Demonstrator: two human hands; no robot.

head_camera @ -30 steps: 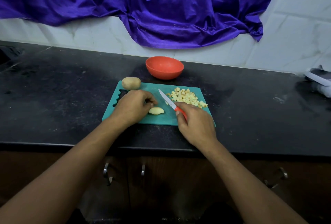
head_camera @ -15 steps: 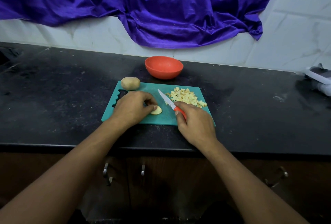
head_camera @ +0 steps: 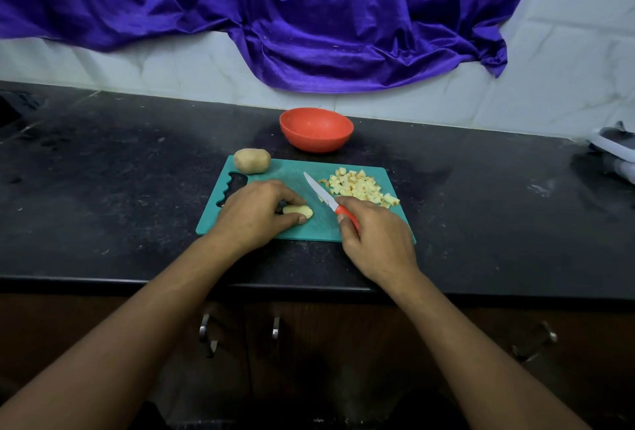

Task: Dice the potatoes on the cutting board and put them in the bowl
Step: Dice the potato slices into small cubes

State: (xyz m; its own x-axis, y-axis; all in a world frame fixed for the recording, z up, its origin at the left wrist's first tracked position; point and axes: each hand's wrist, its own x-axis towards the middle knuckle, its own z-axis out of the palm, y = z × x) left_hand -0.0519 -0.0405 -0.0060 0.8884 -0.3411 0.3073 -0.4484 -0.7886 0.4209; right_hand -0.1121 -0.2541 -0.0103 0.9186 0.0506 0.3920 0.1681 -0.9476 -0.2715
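Pinching describes both grips. My left hand (head_camera: 256,213) curls over a pale potato piece (head_camera: 298,211) and holds it between thumb and fingertips. My right hand (head_camera: 376,240) is closed round the red handle of the knife (head_camera: 323,193), and the blade points toward the far side of the cutting board (head_camera: 288,172), apart from the piece.

The piece lies on the near middle of the board. A heap of diced cubes (head_camera: 359,185) covers its far right part, a whole potato (head_camera: 252,160) sits at its far left corner, and the orange bowl (head_camera: 316,129) stands just behind its far edge.

I judge the piece to be light, firm and stiff, but moist at the cut and so a little slippery. Whether its flat face is down I cannot tell; a rounded side would rock. I would hold it at the end away from the blade, with my fingertips tucked back. The whole potato will probably roll, so it needs one cut first to get a flat side.
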